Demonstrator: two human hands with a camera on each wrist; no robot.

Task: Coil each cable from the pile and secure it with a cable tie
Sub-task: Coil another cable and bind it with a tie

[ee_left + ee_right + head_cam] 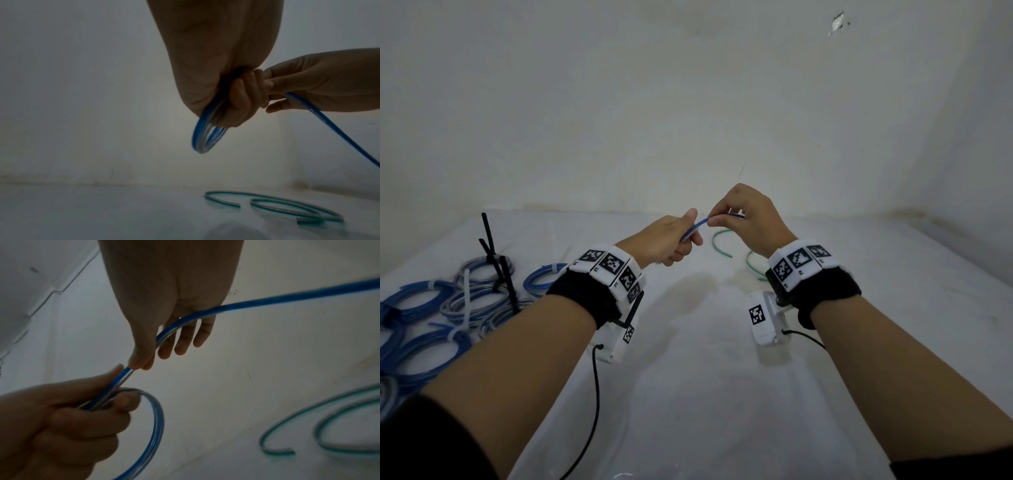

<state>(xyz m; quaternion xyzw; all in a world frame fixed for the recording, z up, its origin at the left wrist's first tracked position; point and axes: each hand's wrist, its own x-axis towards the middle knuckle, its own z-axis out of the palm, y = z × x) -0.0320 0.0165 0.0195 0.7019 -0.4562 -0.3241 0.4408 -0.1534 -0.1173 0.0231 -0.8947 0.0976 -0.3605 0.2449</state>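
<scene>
Head view, blue cable [697,226] gripped between left hand [664,240], right hand [750,219]

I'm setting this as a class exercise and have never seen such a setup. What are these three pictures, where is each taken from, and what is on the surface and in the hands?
A person wears three cameras: one on the head, one under each wrist. The head view looks down on both arms; the wrist views look along each hand from below. The left hand grips loops of a blue cable, and the right hand pinches its loose length. On the white surface lie a loose green cable and, at left, tied coils with black ties.
</scene>
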